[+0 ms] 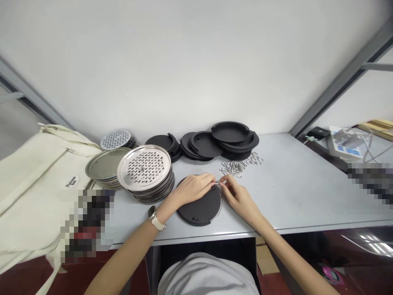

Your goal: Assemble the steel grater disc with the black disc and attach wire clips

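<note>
The left hand [196,187] and the right hand [241,200] meet at a small metal piece [217,182] by the upper right edge of a round black disc [199,207]. The left grip is pressed together on the piece's left end, and the right grip pinches its right end between thumb and forefinger; its exact shape is too small to tell. The disc lies flat on the grey counter [301,188], near its front edge, with the left hand over its upper part. Just beyond the hands lie loose metal hooks [233,167], with metal rings [254,159] to their right. Stacked black lids [230,132] stand behind, near the wall. Left of the disc is a stack of perforated metal plates [144,168], beside plain metal plates [106,164]
</note>
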